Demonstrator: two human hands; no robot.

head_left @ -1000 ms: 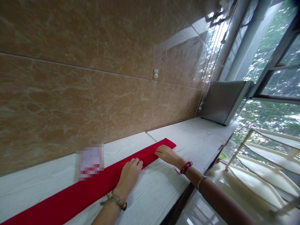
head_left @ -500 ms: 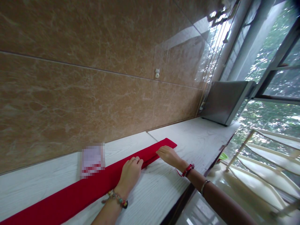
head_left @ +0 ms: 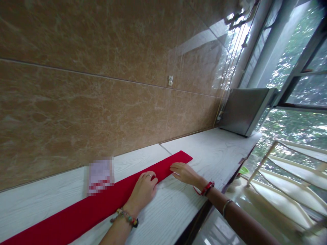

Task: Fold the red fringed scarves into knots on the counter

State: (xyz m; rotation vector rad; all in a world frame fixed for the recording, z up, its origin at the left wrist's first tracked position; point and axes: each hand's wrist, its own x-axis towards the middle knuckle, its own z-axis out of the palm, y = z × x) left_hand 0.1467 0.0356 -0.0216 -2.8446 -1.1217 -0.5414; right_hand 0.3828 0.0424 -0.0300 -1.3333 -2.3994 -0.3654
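A long, folded strip of red cloth (head_left: pixel 102 207) lies flat, running from the lower left to a squared end at right of centre. My left hand (head_left: pixel 143 190), with a ring and a beaded bracelet, rests on its near edge, fingers bent and closed over the fabric. Farther along, my right hand (head_left: pixel 185 173) touches the same edge close to the far end. Its fingers are stretched out over the cloth, and the thumb shows apart below them. A red cord bracelet and a metal bangle are on that arm.
The cloth lies on a white wood-grain counter (head_left: pixel 214 146) against a brown tiled wall (head_left: pixel 114 112). Beside the cloth is a blurred-out pale and red item (head_left: pixel 100 175). A grey metal box-shaped appliance (head_left: pixel 246 110) stands at the far end. A cream tiered rack (head_left: pixel 283 204) stands right.
My right hand's fingers have flattened and the thumb has come away; the ridge in the cloth between my hands has smoothed out. My left hand has shifted slightly right with its fingers more bent.
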